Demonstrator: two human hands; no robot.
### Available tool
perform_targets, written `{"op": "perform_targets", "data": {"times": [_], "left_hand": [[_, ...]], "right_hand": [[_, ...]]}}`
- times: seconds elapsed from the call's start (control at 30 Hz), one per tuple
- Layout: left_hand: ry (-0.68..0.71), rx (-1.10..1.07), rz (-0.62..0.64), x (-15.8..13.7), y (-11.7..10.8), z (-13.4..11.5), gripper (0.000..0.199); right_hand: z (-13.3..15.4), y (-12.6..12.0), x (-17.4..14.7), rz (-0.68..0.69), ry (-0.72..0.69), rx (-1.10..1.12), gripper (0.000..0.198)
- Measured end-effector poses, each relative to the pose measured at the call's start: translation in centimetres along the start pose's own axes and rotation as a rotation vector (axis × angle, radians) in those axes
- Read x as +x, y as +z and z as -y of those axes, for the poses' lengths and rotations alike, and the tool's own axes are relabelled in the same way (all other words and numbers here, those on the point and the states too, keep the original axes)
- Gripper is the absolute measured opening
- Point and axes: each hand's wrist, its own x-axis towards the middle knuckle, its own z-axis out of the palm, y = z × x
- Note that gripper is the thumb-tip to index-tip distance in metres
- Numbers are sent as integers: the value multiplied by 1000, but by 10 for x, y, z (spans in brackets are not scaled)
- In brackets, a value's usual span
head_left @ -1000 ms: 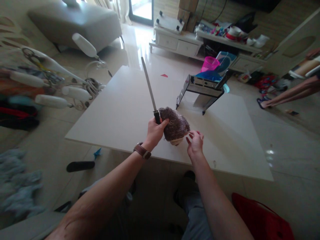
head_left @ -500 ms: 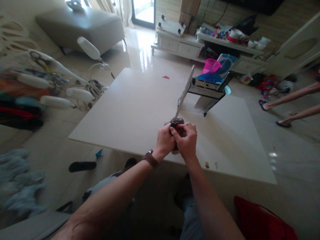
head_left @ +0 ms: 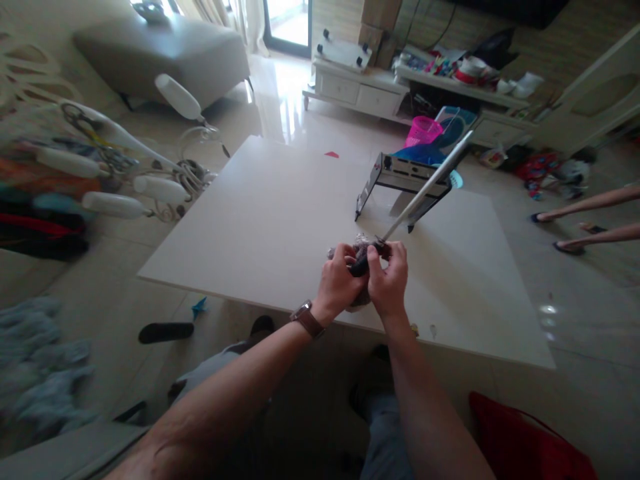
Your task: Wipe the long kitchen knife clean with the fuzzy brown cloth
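Holding it between two bare hands, we've got a long, pale metal rod [head_left: 425, 189] with a dark handle [head_left: 359, 268], up over the near edge of the broad white table [head_left: 270, 207], and look at that slant, tip pointing up and away to the right! Our right grip [head_left: 389, 275] is closed on the handle close to the guard, thumb laid along it. Our left grip [head_left: 342, 276], brown-strapped watch [head_left: 307, 318] at the wrist, is curled around a shaggy, brown-and-pale textile piece [head_left: 362, 247] at the handle's lower end; whether those fingers pinch the handle too, we can't tell, and much of the shaggy piece is hidden behind our hands. Where do we stand? Partway through, in our judgement: both pieces are up in hand and pressed together, and neither is set down on its own. How much handling is left, we can't say. Beyond, the grey-and-black slotted metal stand [head_left: 411, 175] is upright on the table, the rod crossing in front of it in our view, contact unlikely. A small, flat red triangle [head_left: 331, 155] lies near the far edge, and off to the right we catch another person's bare legs [head_left: 607, 237].
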Motion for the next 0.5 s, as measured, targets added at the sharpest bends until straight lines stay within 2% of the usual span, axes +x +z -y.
{"op": "perform_targets", "data": {"times": [0.07,0.13,0.3,0.4,0.5], "left_hand": [[-75,-94,3,2,3,4,46],[-160,-173,-3,7,4,11,45],[-318,-321,-99,23,-3,24,21],[-478,-568,-101,37,-18,21,18],[-694,-884,15,52,-36,12,21]], "right_hand": [[-4,-7,3,-31,-2,22,24],[-7,-14,5,-55,34,58,25],[-12,-26,5,-154,60,182,25],[-17,-28,2,-39,112,273,24],[-23,-22,-4,188,280,353,28]]}}
